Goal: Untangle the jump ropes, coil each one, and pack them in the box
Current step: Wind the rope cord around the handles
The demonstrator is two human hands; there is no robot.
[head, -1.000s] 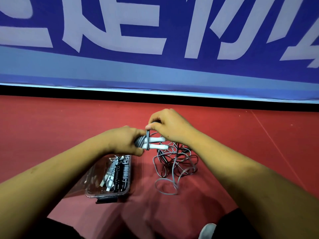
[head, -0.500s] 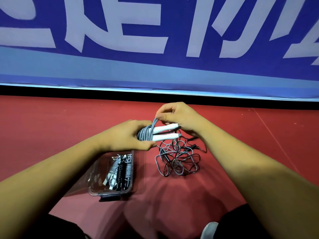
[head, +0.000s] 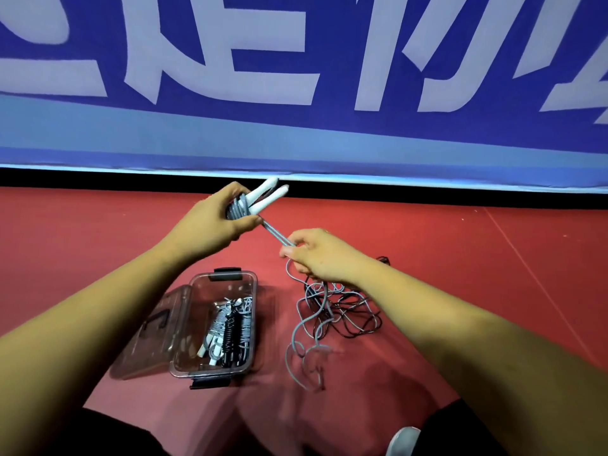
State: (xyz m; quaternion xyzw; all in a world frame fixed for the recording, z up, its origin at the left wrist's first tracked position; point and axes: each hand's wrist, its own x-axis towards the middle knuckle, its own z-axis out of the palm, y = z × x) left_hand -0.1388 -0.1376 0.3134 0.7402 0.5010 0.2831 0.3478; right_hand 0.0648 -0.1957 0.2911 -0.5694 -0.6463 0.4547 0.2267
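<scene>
My left hand (head: 223, 218) grips the two white handles (head: 268, 194) of a grey jump rope, with several grey turns wound round them. From there the doubled grey rope (head: 275, 234) runs taut down to my right hand (head: 320, 255), which pinches it. Below my right hand the loose grey rope drops into a tangle (head: 339, 315) of grey and dark ropes on the red floor. A clear plastic box (head: 223, 281) stands open at lower left and holds coiled grey and black ropes (head: 232, 330) with white handles.
The box's clear lid (head: 158, 330) lies flat to the left of it. A blue banner wall (head: 296, 133) with a black base strip closes the far side. My dark-clothed knees (head: 115, 432) and a white shoe tip (head: 403, 441) sit at the bottom edge.
My left hand lifted the handles up and away, tips now pointing toward the wall. My right hand left the handles and slid down the rope, pulling it taut.
</scene>
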